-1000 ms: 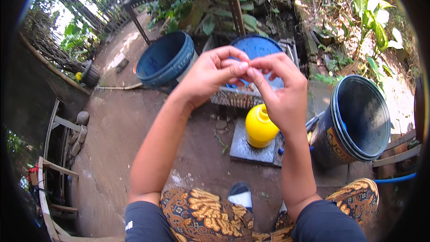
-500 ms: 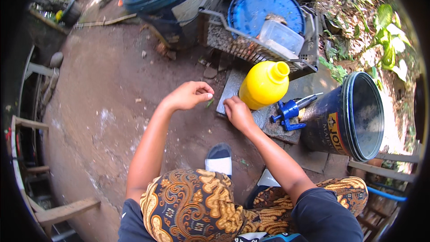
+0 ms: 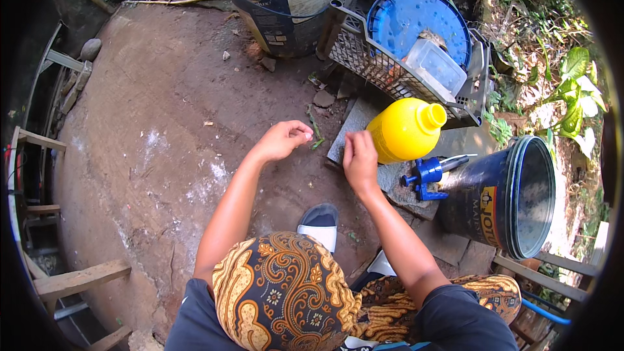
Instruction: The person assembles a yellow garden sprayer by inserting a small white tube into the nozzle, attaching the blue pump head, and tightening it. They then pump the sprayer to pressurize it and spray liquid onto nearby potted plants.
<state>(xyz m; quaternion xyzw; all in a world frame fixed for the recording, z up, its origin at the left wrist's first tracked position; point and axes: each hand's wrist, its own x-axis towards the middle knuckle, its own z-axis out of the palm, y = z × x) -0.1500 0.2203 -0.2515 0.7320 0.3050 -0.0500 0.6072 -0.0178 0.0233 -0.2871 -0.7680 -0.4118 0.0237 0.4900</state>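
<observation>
My left hand (image 3: 283, 140) hangs over the dirt floor, its thumb and fingertips drawn together. Whatever may be between them is too small to make out. Beside it, a thin green sprig (image 3: 317, 143) lies on the ground. My right hand (image 3: 361, 161) is curled closed close to the left side of a yellow plastic bottle (image 3: 403, 133); its palm is hidden. The uncapped bottle stands upright on a grey stone slab (image 3: 346, 131). A blue sprayer pump head (image 3: 428, 172) with a dark tube lies on the stone to the bottle's right.
A dark bucket (image 3: 465, 203) lies tipped at the right. A black plastic crate (image 3: 383, 73) behind the bottle holds a blue lid (image 3: 406, 23) and a clear container (image 3: 437, 68). Farther back stands a large blue bucket (image 3: 286, 23). Wooden bars (image 3: 81, 279) line the left.
My right hand has lifted off the slab's edge beside the bottle, its fingers now curled upward. The left hand stays pinched. The view has shifted, so the surroundings sit differently.
</observation>
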